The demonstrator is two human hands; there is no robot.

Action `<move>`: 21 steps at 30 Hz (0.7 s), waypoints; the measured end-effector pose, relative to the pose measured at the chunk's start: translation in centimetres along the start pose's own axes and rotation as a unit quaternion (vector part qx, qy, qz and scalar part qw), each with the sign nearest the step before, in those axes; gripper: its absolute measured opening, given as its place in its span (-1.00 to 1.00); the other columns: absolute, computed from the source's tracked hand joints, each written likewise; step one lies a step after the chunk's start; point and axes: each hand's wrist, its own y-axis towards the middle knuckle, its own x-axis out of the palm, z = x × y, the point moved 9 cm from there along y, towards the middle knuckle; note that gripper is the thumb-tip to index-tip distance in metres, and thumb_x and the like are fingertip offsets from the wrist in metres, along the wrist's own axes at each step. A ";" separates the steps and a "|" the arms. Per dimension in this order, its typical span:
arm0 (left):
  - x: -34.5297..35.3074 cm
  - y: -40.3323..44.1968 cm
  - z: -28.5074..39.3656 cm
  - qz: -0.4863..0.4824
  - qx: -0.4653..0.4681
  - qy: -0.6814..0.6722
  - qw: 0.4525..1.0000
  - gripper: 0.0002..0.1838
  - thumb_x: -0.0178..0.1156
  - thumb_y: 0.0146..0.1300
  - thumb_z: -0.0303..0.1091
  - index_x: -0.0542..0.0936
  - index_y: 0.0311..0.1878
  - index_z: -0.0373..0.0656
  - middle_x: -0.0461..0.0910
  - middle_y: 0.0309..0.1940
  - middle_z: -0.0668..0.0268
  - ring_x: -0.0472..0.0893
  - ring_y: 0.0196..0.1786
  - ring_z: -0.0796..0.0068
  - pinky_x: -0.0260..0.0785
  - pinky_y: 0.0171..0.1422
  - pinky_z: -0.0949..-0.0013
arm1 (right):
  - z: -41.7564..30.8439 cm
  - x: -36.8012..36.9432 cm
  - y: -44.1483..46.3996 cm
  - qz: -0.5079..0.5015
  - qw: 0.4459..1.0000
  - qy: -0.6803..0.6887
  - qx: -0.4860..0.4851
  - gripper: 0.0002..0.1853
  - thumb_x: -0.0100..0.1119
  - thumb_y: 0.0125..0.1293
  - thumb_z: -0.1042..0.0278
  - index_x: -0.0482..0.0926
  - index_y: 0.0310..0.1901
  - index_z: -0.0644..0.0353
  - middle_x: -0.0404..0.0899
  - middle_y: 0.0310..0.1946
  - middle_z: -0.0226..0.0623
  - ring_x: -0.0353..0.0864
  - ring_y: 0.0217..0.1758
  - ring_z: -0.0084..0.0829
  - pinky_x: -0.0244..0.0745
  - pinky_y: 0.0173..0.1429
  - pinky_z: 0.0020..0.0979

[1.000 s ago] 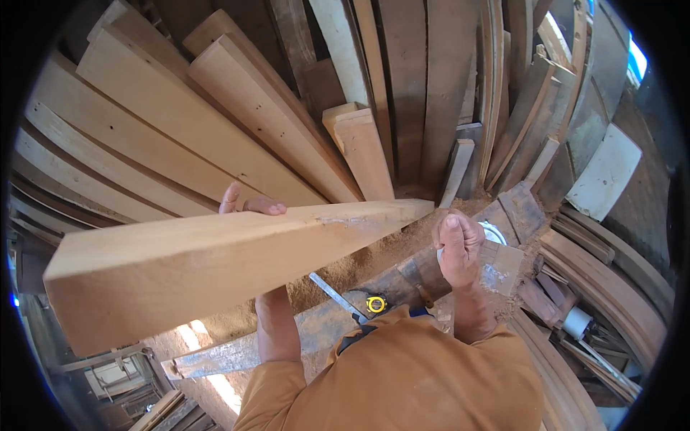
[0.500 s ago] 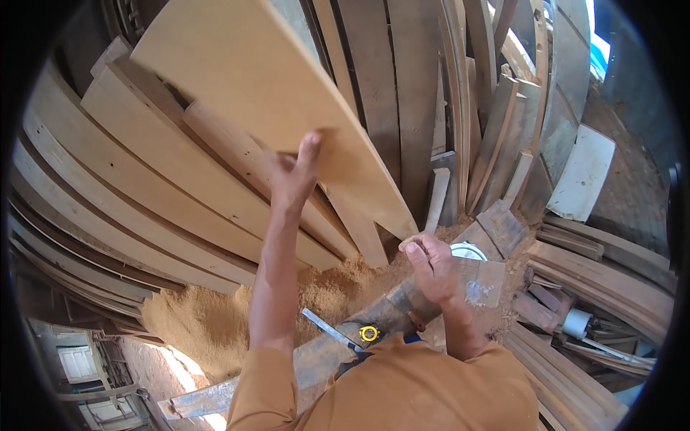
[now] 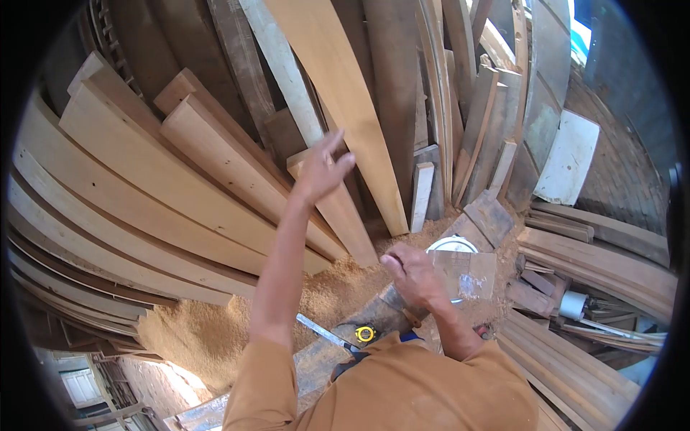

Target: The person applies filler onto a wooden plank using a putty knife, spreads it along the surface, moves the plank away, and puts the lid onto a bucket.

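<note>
A long light-brown board [image 3: 352, 108] leans upright among the other planks, its lower end on the sawdust. My left hand [image 3: 325, 172] is raised beside its left edge, fingers apart and a little blurred, with nothing held. Whether the fingertips touch the board I cannot tell. Lower and to the right, my right hand [image 3: 415, 275] is closed, with the thumb against the curled fingers; anything inside is hidden. A shorter wood piece [image 3: 343, 215] leans below my left hand. Near my right hand lies a round white object [image 3: 454, 245], partly under a flat brown piece [image 3: 466, 273].
Several curved planks [image 3: 144, 165] lean at the left above a sawdust heap [image 3: 194, 337]. A yellow tape measure [image 3: 365, 334] and a metal strip [image 3: 321, 329] lie on a worn beam [image 3: 316, 363]. Stacked boards [image 3: 596, 266] and a white cylinder [image 3: 573, 305] are at the right.
The board has swung from lying across my view to leaning upright against the planks. My left hand has come off its face, and my right hand is now apart from its lower end.
</note>
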 end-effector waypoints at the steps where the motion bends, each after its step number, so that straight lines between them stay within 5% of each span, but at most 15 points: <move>1: 1.1 -2.9 -0.2 -0.019 -0.006 -0.028 0.999 -0.23 0.36 0.37 -0.18 0.33 0.57 -0.20 0.43 0.46 -0.07 0.43 0.51 0.02 0.21 0.63 0.12 | 0.2 0.9 -0.3 -0.019 1.000 -0.004 -0.005 -0.72 0.18 0.48 0.19 0.60 -0.27 0.26 0.62 -0.41 0.03 0.64 -0.30 0.09 0.50 -0.17 0.03; 3: 3.4 -10.0 -2.8 -0.059 -0.159 -0.193 0.966 -0.29 0.31 0.44 -0.22 0.32 0.56 -0.24 0.44 0.47 0.01 0.45 0.50 0.16 0.26 0.60 0.20 | 0.4 2.7 -1.1 -0.056 0.998 -0.012 -0.015 -0.71 0.16 0.46 0.15 0.62 -0.25 0.25 0.65 -0.39 0.04 0.66 -0.26 0.13 0.51 -0.13 0.09; 13: 7.1 -56.8 -25.9 -0.010 -0.459 -0.091 0.884 -0.37 0.33 0.38 -0.14 0.50 0.37 -0.36 0.68 0.19 0.05 0.65 0.26 0.28 0.46 0.35 0.28 | -0.4 12.4 -10.1 -0.201 0.973 -0.109 0.034 -0.55 0.09 0.49 -0.03 0.65 -0.33 0.23 0.68 -0.31 0.07 0.67 -0.19 0.15 0.51 -0.08 0.08; 18: 7.6 -67.4 -23.0 0.040 -0.522 -0.167 0.836 -0.33 0.34 0.35 -0.07 0.50 0.37 -0.35 0.65 0.20 -0.08 0.65 0.27 0.15 0.46 0.35 0.25 | -0.4 18.6 -16.3 -0.273 0.947 -0.162 0.051 -0.56 0.07 0.51 -0.03 0.69 -0.26 0.21 0.72 -0.23 0.05 0.70 -0.08 0.14 0.53 0.04 0.10; 21: 8.1 -68.7 -22.2 0.004 -0.484 -0.111 0.868 -0.30 0.35 0.32 -0.03 0.50 0.37 -0.34 0.62 0.23 -0.10 0.64 0.29 0.09 0.45 0.37 0.20 | 0.6 22.0 -20.5 -0.304 0.939 -0.153 0.046 -0.63 0.15 0.47 0.03 0.69 -0.08 0.20 0.72 -0.10 0.05 0.70 0.01 0.11 0.55 0.13 0.07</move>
